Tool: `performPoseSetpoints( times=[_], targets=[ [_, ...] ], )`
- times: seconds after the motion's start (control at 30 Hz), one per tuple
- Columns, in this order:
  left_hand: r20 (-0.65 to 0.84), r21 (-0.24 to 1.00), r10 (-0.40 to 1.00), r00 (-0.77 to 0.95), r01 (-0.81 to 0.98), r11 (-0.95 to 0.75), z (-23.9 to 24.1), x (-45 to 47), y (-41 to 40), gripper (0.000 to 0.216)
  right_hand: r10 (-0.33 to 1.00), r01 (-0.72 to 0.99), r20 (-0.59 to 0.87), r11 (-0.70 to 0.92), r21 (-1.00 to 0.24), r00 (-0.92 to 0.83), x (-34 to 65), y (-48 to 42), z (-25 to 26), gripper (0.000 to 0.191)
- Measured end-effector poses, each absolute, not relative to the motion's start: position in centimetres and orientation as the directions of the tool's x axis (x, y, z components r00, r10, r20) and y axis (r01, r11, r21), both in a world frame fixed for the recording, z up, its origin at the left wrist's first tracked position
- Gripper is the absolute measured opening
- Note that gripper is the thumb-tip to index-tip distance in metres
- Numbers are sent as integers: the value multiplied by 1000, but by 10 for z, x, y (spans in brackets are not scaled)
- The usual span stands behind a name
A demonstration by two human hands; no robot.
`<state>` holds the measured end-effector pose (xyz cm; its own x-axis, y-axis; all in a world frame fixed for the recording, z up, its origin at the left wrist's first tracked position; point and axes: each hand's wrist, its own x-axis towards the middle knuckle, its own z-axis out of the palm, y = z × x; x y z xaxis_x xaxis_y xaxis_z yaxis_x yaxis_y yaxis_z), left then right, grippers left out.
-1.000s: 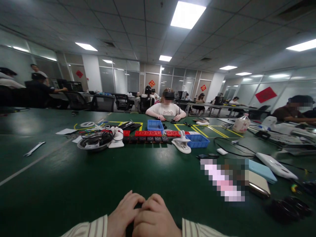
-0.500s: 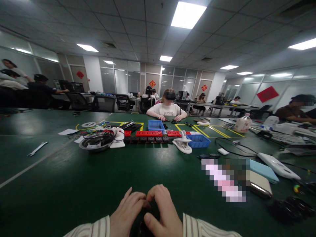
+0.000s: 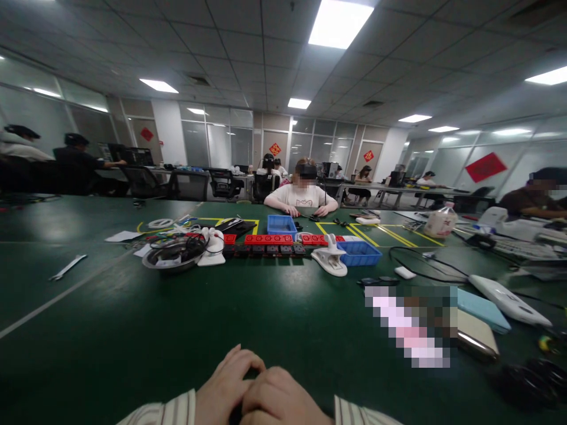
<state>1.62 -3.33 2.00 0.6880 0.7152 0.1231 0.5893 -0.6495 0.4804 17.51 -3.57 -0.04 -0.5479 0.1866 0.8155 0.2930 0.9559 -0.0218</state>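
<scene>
My left hand and my right hand rest together at the near edge of the green table, at the bottom middle of the head view. Both have their fingers curled inward and the knuckles touch. A dark gap shows between them; what they hold, if anything, is hidden. Striped sleeves cover both wrists.
Further out lie a metal bowl of cables, red and black parts in rows, two blue bins, a white clamp and a wrench. Phones and a white device sit at the right. A person sits opposite.
My right hand's fingers, lifted half a second ago off a dark object, have folded back down. Both hands slid slightly lower in view.
</scene>
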Motion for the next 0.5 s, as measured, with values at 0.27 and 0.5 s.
performPoseSetpoints(
  times=[0.27,0.5],
  targets=[
    [206,507,703,681,541,-672,7,10,-31,40,180,305,842,952,-20,-508,176,-31,5,40],
    [271,510,668,693,486,-710,-1,9,-31,58,455,500,781,839,-214,-428,180,-46,16,49]
  ],
)
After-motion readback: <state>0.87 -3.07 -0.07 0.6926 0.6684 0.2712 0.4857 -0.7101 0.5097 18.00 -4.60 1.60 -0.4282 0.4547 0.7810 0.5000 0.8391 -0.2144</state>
